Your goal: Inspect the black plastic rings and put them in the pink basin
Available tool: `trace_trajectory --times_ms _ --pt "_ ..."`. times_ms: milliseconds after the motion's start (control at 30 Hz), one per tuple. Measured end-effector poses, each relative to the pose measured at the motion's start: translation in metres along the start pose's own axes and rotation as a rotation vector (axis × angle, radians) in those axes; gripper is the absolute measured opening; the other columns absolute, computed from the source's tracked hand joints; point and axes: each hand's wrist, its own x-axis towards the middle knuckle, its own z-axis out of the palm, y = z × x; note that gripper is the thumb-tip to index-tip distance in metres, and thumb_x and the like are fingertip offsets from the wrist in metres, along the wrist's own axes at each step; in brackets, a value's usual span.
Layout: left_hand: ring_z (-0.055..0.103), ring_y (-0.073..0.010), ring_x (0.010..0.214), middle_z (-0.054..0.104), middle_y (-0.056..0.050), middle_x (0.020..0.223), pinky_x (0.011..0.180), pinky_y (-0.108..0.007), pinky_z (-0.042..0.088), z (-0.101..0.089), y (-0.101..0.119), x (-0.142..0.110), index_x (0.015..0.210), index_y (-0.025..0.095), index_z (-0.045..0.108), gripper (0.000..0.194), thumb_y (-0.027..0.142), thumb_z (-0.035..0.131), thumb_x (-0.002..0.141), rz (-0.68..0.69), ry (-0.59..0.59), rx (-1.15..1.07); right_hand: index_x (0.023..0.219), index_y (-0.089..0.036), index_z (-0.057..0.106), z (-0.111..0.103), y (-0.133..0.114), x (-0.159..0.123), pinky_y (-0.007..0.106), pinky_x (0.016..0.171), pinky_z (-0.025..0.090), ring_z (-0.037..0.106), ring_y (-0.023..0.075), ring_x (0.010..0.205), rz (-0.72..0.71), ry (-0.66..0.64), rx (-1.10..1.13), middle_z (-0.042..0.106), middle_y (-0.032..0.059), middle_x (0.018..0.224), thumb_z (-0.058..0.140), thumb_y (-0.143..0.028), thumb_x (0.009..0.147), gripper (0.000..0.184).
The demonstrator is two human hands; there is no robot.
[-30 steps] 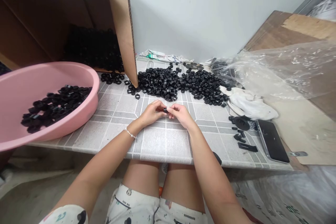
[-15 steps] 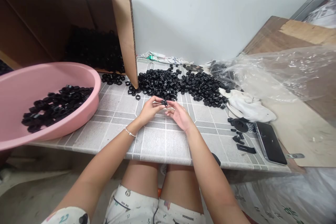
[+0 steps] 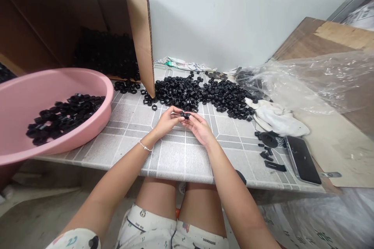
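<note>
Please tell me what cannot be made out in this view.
In the head view:
The left hand and right hand cover the black nuts, so their number is unclear.
The left edge cuts off the pink basin.
The cardboard box flap hides the right end of the nuts inside.
The black parts beside the phone are too small to identify.

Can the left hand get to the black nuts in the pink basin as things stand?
Probably yes: only the tiled counter lies between the left hand and the pink basin holding the black nuts.
</note>
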Motion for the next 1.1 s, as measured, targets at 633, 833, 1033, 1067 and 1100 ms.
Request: trace_trajectory --times_ms 633,833,1033,1067,1100 --pt "0.064 -0.0173 0.085 0.068 -0.007 0.096 0.084 -0.035 0.051 -0.001 -0.001 -0.001 0.098 0.014 0.061 0.030 0.028 0.071 0.073 0.038 -0.108 0.153 0.089 -0.024 0.068 -0.015 0.002 0.003 0.036 0.088 0.048 0.063 0.0166 0.084 -0.035 0.016 -0.203 0.070 0.0009 0.095 0.079 -0.033 0.064 0.029" --pt "0.063 -0.0173 0.087 0.068 -0.006 0.094 0.085 -0.035 0.049 -0.002 -0.001 0.000 0.096 0.013 0.062 0.032 0.028 0.073 0.070 0.013 -0.088 0.124 0.086 -0.022 0.069 -0.016 0.002 0.004 0.038 0.090 0.048 0.064 0.0181 0.087 -0.089 0.058 -0.275 0.072 0.0021 0.094 0.080 -0.039 0.063 0.031" --pt "0.063 -0.0165 0.082 0.067 -0.005 0.088 0.079 -0.032 0.049 -0.002 -0.007 0.000 0.094 0.013 0.062 0.031 0.030 0.072 0.070 0.007 -0.081 0.131 0.083 -0.021 0.070 -0.017 0.009 0.007 0.040 0.089 0.050 0.065 0.0193 0.083 -0.110 0.059 -0.319 0.072 0.0026 0.090 0.080 -0.044 0.061 0.033" --pt "0.063 -0.0164 0.081 0.067 -0.005 0.087 0.077 -0.032 0.049 -0.001 -0.009 0.000 0.093 0.013 0.062 0.030 0.030 0.072 0.070 0.006 -0.077 0.129 0.083 -0.021 0.070 -0.017 0.011 0.007 0.041 0.087 0.051 0.065 0.0195 0.082 -0.107 0.062 -0.317 0.072 0.0027 0.089 0.080 -0.045 0.061 0.033" --pt "0.063 -0.0161 0.079 0.067 -0.005 0.086 0.076 -0.031 0.049 0.000 -0.010 0.001 0.092 0.013 0.061 0.030 0.030 0.072 0.070 0.005 -0.071 0.127 0.083 -0.021 0.069 -0.017 0.012 0.007 0.041 0.087 0.051 0.066 0.0198 0.081 -0.104 0.062 -0.313 0.072 0.0027 0.088 0.079 -0.046 0.062 0.034"
